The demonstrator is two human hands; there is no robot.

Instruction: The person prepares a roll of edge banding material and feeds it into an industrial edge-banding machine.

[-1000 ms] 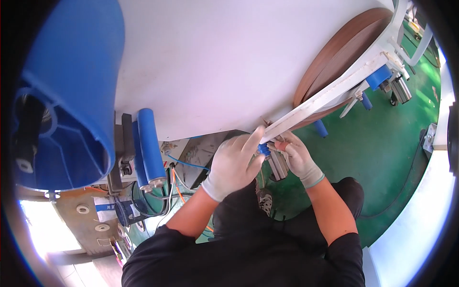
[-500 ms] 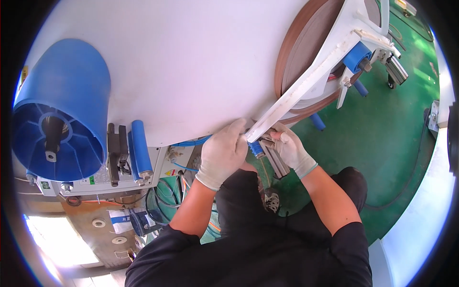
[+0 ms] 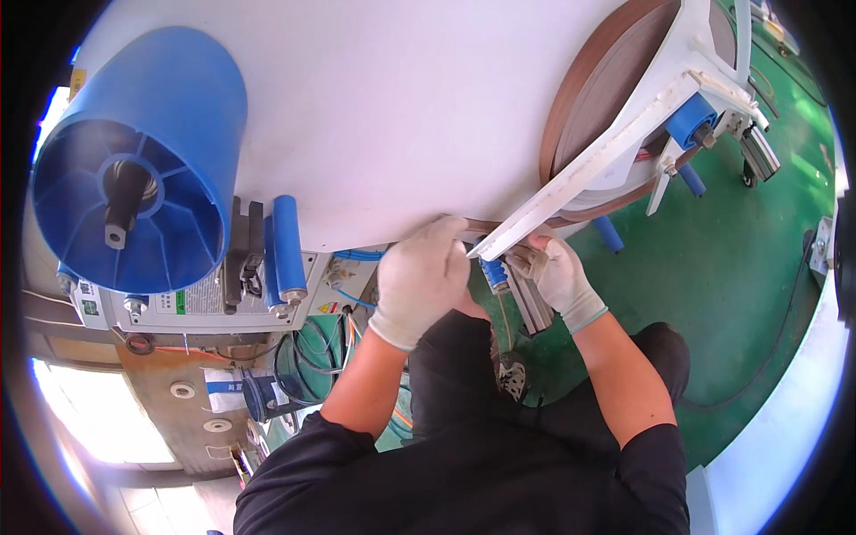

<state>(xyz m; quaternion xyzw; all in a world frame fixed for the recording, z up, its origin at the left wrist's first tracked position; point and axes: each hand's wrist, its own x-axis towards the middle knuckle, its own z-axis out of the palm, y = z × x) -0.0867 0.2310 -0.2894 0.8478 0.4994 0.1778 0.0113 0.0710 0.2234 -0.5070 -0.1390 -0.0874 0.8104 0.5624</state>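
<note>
A coil of brown edge-banding strip (image 3: pixel 571 102) stands on edge against the large white panel. Its loose band (image 3: pixel 484 226) runs behind the slanting white bar (image 3: pixel 580 178) to my left hand (image 3: pixel 423 276), whose gloved fingers are closed on it near the bar's lower end. My right hand (image 3: pixel 557 278), also in a pale glove, is on the other side of the bar. Its fingers are curled together close under the coil, and what they pinch is hidden. Between my hands, lower down, are a small blue roller (image 3: pixel 495 275) and a metal profile (image 3: pixel 531 305).
A big blue roller (image 3: pixel 169 98) juts out at the left, with a slim blue roller (image 3: pixel 285 245) and a dark bracket beside it. Hoses and cables (image 3: pixel 312 357) hang below the machine. Blue pegs (image 3: pixel 609 234) stick out under the coil above the green floor (image 3: pixel 713 294).
The view has shifted, so the machine appears farther right and the big roller higher. My right hand has moved slightly down from the bar. More of the brown band shows beside my left fingers.
</note>
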